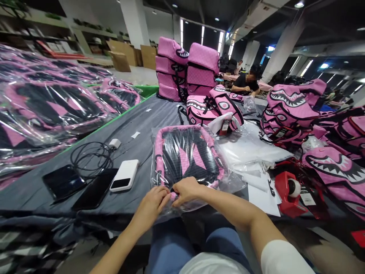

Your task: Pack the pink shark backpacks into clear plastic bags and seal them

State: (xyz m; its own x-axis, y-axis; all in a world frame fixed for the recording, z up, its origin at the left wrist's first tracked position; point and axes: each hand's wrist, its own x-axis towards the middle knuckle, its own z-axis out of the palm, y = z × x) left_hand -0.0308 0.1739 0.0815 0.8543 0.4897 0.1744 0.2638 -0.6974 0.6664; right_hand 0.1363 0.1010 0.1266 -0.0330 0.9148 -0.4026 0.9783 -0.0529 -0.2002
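A pink and black backpack (pixel 186 154) lies flat inside a clear plastic bag (pixel 228 179) on the dark table cloth right in front of me. Both hands meet at the bag's near edge. My left hand (pixel 152 203) pinches the plastic with closed fingers. My right hand (pixel 185 190) is closed on the same edge, just beside the left. The fingertips are partly hidden by each other.
A white power bank (pixel 124 175), two dark phones (pixel 64 182) and a coiled cable (pixel 91 156) lie to the left. A red tape dispenser (pixel 288 194) and papers sit right. Bagged backpacks (pixel 48 106) cover the left; loose pink shark-face backpacks (pixel 291 110) pile right. A seated person (pixel 246 85) works beyond.
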